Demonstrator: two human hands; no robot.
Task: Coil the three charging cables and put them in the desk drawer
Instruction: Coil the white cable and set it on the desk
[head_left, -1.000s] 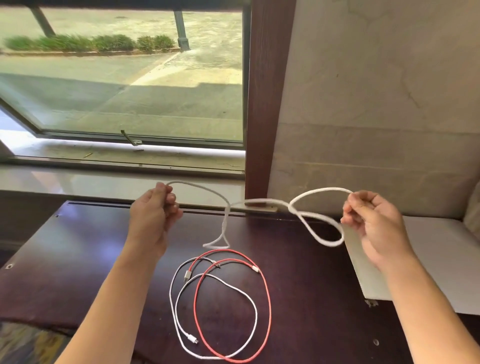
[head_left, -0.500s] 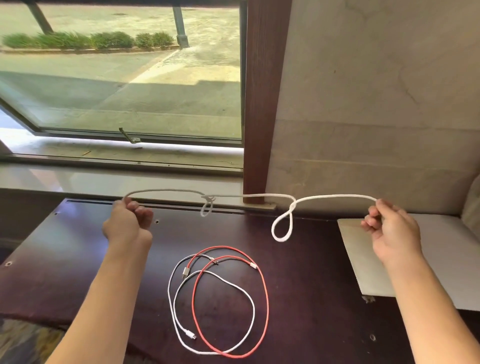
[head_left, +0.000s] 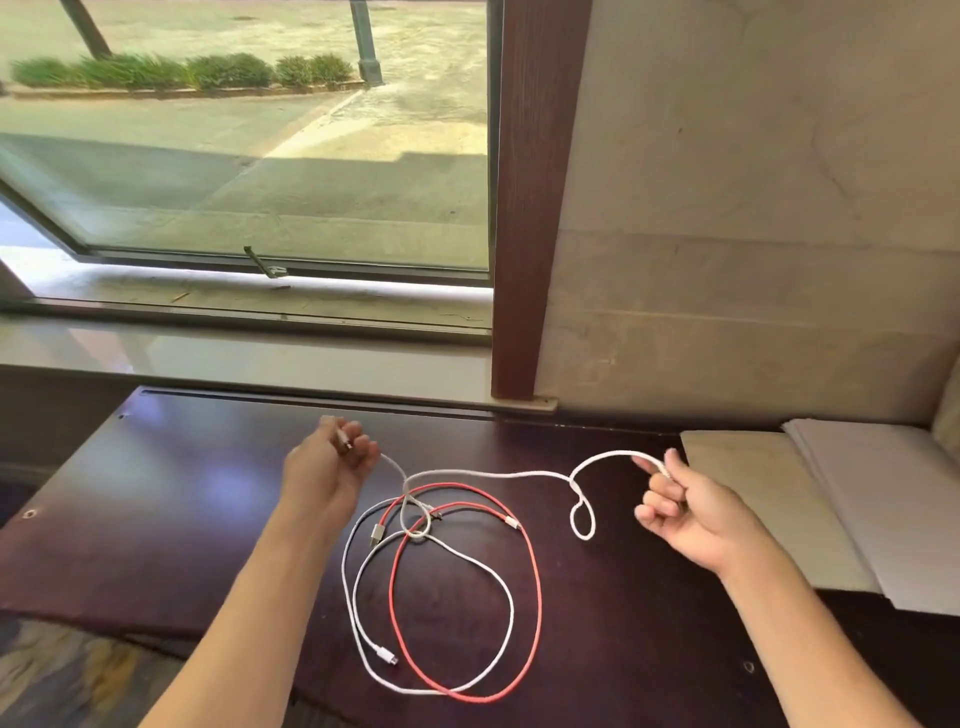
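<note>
White braided cable (head_left: 498, 474): pulled taut half a second ago, now slack, its middle sagging onto the red cable (head_left: 535, 582) and thin white cable (head_left: 358, 613) on the tabletop (head_left: 156, 519). Left hand (head_left: 332, 467) loosely curled round one plug; right hand (head_left: 685, 514) pinching the other end. Two kinks remain; coiling not begun. Drawer unseen.

No text, label, brand, number or sign can be read anywhere: not on the cables, the table, the sheets at the right, or outside the window.
</note>
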